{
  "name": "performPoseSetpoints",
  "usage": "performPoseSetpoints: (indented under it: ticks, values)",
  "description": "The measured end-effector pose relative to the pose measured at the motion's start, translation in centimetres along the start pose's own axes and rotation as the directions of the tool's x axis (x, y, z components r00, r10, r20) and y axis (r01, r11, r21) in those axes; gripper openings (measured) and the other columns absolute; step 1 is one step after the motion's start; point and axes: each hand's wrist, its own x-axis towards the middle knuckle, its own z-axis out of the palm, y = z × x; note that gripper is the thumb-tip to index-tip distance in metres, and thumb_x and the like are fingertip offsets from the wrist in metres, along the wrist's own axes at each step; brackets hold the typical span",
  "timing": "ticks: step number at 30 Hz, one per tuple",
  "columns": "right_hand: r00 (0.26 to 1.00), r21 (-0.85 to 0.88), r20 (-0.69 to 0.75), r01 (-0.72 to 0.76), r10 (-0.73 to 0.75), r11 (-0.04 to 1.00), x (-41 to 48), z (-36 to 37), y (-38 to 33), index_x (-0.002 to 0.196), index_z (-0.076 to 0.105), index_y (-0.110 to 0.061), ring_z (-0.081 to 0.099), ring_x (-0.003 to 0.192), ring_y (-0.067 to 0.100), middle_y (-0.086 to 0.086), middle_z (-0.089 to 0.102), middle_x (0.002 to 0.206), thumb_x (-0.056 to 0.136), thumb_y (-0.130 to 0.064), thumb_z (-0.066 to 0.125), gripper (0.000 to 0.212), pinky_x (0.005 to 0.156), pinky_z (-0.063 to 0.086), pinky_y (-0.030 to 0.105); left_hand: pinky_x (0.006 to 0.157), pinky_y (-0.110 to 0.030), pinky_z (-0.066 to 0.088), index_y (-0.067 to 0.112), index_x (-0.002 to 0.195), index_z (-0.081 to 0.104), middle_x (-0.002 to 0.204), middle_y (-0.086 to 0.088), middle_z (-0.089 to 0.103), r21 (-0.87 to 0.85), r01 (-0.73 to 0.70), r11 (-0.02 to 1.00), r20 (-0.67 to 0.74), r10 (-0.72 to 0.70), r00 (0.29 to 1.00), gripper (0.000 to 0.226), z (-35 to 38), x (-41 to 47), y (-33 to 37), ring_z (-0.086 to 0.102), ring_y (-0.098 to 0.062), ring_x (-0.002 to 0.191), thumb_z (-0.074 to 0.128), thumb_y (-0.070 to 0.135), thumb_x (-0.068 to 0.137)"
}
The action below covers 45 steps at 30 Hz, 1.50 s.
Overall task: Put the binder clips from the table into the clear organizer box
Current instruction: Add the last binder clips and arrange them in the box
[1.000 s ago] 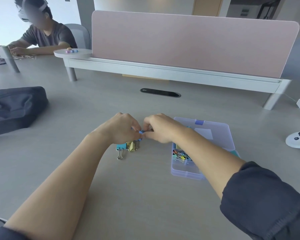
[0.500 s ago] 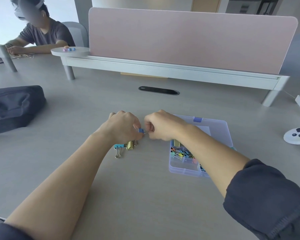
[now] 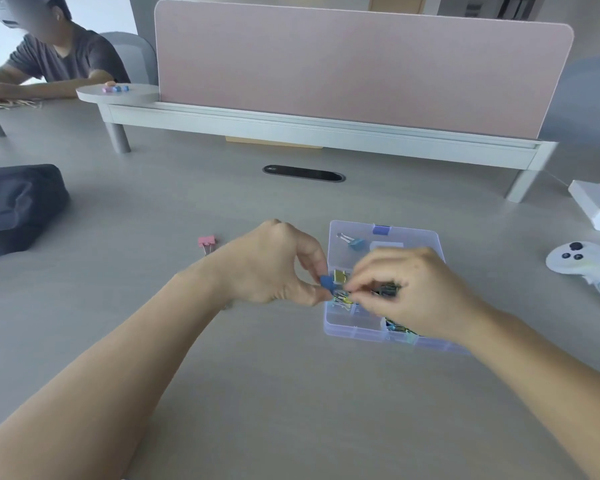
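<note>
Blue was the binder clip (image 3: 326, 283) pinched between the thumb and forefinger of the left hand (image 3: 274, 265), held just above the left wall of the clear organizer box (image 3: 347, 333). The right hand (image 3: 409, 292) hovered over the middle of the box with its fingers curled. Its thumb and forefinger were closed on the wire handles at the clip's right side, though motion blur softened that contact.

The box sat on the grey surface (image 3: 291, 393), right of centre and nearer the front edge than the back. A gold binder clip (image 3: 340, 276) lay in it just behind the blue one, a teal binder clip (image 3: 356, 243) rested in its far left corner, and mixed coloured clips (image 3: 397, 328) filled a front compartment. A pink binder clip (image 3: 207, 241) lay alone on the surface behind the left wrist, well apart from the box.

A dark bag (image 3: 18, 209) rested at the left edge, a white controller (image 3: 584, 263) at the right edge, and a pink divider panel (image 3: 361, 64) stood across the back.
</note>
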Motion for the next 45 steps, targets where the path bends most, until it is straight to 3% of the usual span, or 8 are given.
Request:
performPoseSetpoints:
  ticks: [5, 9, 17, 20, 34, 39, 42, 45]
  values:
    - [0.998, -0.022, 0.034, -0.050, 0.051, 0.998, -2.6, 0.5, 0.4, 0.084, 0.077, -0.020, 0.058, 0.069, -0.002, -0.015, 0.067, 0.083, 0.081, -0.025, 0.068, 0.011, 0.062, 0.042, 0.009, 0.080, -0.018, 0.044, 0.032, 0.097, 0.070, 0.087, 0.027, 0.060, 0.062, -0.124, 0.990, 0.090, 0.118, 0.989, 0.029, 1.2, 0.0, -0.2, 0.053, 0.005, 0.088, 0.080, 0.040, 0.071]
    - [0.993, 0.035, 0.062, -0.103, 0.101, 0.994, -2.8, 1.0, 0.9, 0.084, 0.076, -0.023, 0.061, 0.073, 0.003, -0.014, 0.068, 0.084, 0.080, -0.029, 0.067, 0.011, 0.063, 0.047, 0.020, 0.078, -0.030, 0.049, 0.027, 0.102, 0.071, 0.098, 0.016, 0.065, 0.177, -0.280, 0.944, 0.010, 0.282, 0.959, 0.026, 1.9, -0.9, -0.8, 0.057, -0.009, 0.089, 0.075, 0.036, 0.078]
    - [0.988, -0.094, 0.154, -0.015, 0.029, 0.995, -3.2, 1.1, 0.8, 0.096, 0.074, -0.026, 0.058, 0.084, 0.000, -0.017, 0.066, 0.094, 0.093, -0.037, 0.047, 0.030, 0.072, 0.044, 0.014, 0.083, -0.005, 0.032, 0.020, 0.098, 0.073, 0.099, 0.015, 0.069, 0.157, -0.480, 0.863, 0.105, 0.469, 0.877, 0.014, 3.1, -1.3, -0.3, 0.057, -0.011, 0.086, 0.061, 0.022, 0.092]
    - [0.988, -0.142, 0.154, 0.019, 0.003, 0.990, -3.5, 1.2, 0.9, 0.096, 0.072, -0.028, 0.059, 0.085, 0.006, -0.018, 0.065, 0.096, 0.095, -0.035, 0.045, 0.028, 0.072, 0.050, 0.027, 0.084, -0.010, 0.036, 0.027, 0.104, 0.071, 0.103, 0.018, 0.068, 0.184, -0.462, 0.868, 0.165, 0.436, 0.885, 0.018, 3.4, -1.5, -0.2, 0.055, -0.009, 0.091, 0.057, 0.028, 0.093]
    - [0.994, -0.201, 0.095, 0.073, -0.055, 0.977, -4.3, 1.8, 0.9, 0.069, 0.069, -0.020, 0.042, 0.075, 0.009, -0.014, 0.061, 0.080, 0.090, -0.025, 0.055, 0.025, 0.069, 0.041, 0.024, 0.077, -0.026, 0.045, 0.029, 0.084, 0.071, 0.086, 0.017, 0.066, 0.278, -0.406, 0.871, 0.119, 0.388, 0.914, 0.020, 4.0, -1.4, 0.2, 0.049, -0.008, 0.079, 0.053, 0.038, 0.088]
    - [0.992, -0.211, 0.115, 0.070, -0.046, 0.975, -4.2, 1.8, 0.8, 0.065, 0.064, -0.021, 0.042, 0.073, 0.011, -0.015, 0.060, 0.078, 0.091, -0.028, 0.054, 0.029, 0.070, 0.037, 0.021, 0.079, -0.024, 0.046, 0.025, 0.084, 0.074, 0.088, 0.016, 0.070, 0.130, -0.393, 0.910, 0.116, 0.380, 0.918, 0.021, 4.0, -1.2, -0.1, 0.056, -0.008, 0.082, 0.056, 0.036, 0.089]
    - [0.994, -0.202, 0.100, 0.056, -0.036, 0.978, -4.3, 1.8, 0.9, 0.070, 0.069, -0.021, 0.043, 0.074, 0.009, -0.016, 0.061, 0.078, 0.091, -0.031, 0.052, 0.028, 0.071, 0.037, 0.020, 0.074, -0.020, 0.047, 0.017, 0.077, 0.074, 0.081, 0.010, 0.072, -0.049, -0.312, 0.949, -0.004, 0.312, 0.950, 0.020, 3.1, -0.8, -0.8, 0.062, -0.009, 0.078, 0.064, 0.032, 0.087]
    - [0.995, -0.193, 0.094, 0.036, -0.018, 0.981, -4.3, 1.8, 0.8, 0.073, 0.070, -0.019, 0.042, 0.075, 0.006, -0.015, 0.062, 0.078, 0.091, -0.034, 0.050, 0.032, 0.072, 0.037, 0.019, 0.069, -0.022, 0.047, 0.015, 0.071, 0.070, 0.076, 0.010, 0.068, -0.001, -0.205, 0.979, -0.159, 0.203, 0.966, 0.017, 1.5, -0.2, -3.3, 0.061, -0.007, 0.073, 0.066, 0.023, 0.086]
